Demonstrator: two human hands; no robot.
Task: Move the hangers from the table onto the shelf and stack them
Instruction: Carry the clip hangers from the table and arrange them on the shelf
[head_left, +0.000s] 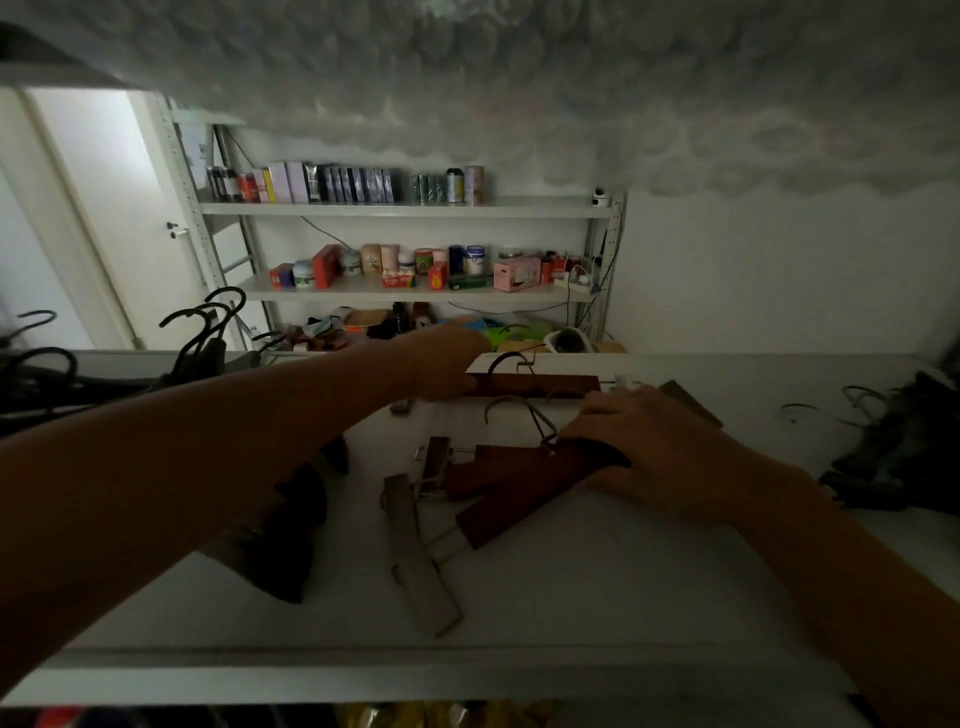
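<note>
- Left hand (441, 366) is seen closed on the left end of the far wooden hanger (540, 385); its dark hook (506, 359) is raised just right of the grip.
- Right hand (654, 452) is wrapped over the right end of two near wooden hangers (514, 483).
- Metal clips (415, 551) are splayed left of that grip, on the white shelf (623, 597).
- Black hangers (208, 332) are heaped well left of both grips.

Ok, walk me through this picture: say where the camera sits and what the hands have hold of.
No machine here: a person works with bare hands, and the single picture comes from a camera worn on their head, looking forward and down. The white surface holds wooden clip hangers. The left hand grips one end of the far hanger. The right hand lies on the near hangers; whether it grips them is unclear. Black hangers sit at the left, a stocked rack behind.
</note>
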